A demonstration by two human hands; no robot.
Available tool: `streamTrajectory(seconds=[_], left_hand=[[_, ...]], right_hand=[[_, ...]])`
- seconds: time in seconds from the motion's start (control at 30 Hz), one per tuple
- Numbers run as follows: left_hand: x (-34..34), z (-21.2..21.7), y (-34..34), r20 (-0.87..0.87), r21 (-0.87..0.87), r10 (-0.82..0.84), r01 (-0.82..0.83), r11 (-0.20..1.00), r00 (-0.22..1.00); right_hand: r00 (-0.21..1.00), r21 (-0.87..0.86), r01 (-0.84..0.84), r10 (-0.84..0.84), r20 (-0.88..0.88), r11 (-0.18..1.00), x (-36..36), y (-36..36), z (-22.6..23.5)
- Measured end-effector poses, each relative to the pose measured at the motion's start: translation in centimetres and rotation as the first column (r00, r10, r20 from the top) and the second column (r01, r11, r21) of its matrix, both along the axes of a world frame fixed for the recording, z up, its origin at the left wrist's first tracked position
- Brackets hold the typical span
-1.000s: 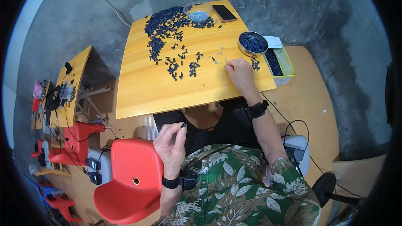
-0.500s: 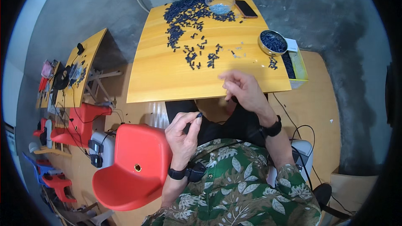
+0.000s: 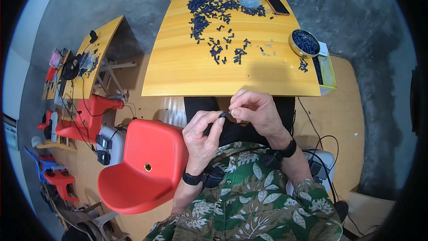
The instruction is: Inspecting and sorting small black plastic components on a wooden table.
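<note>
Left hand [image 3: 203, 136] and right hand [image 3: 255, 112] meet below the table [image 3: 178, 69] edge, fingertips of both pinched on one small dark part [image 3: 223, 115]. Assembly step appears underway; next move likely calls for steady alignment.

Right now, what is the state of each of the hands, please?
Left hand: fingers pinched on a small dark piece.
Right hand: fingertips pinched at the same piece.
</note>
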State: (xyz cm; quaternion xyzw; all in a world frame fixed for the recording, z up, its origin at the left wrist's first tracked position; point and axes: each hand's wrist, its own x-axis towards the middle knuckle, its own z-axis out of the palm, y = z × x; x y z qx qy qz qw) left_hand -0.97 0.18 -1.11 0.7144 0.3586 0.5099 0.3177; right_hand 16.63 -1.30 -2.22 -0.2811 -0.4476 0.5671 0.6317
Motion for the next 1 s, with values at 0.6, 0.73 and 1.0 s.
streamTrajectory(seconds=[0.6, 0.73, 1.0], left_hand=[[-0.1, 0.6, 0.1, -0.120, 0.170, 0.049, -0.028, 0.985, 0.992], [-0.2, 0.5, 0.0, -0.085, 0.139, 0.013, -0.001, 0.990, 0.996], [-0.1, 0.0, 0.0, -0.051, 0.154, -0.043, 0.050, 0.987, 0.998]], right_hand=[[0.891, 0.178, 0.194, -0.249, 0.380, 0.965, -0.9, -0.8, 0.6], [0.976, 0.146, 0.072, -0.100, 0.194, 0.987, -0.8, -0.5, 0.5], [0.972, -0.089, -0.223, 0.214, -0.097, 0.971, 0.1, 0.2, -0.5]])
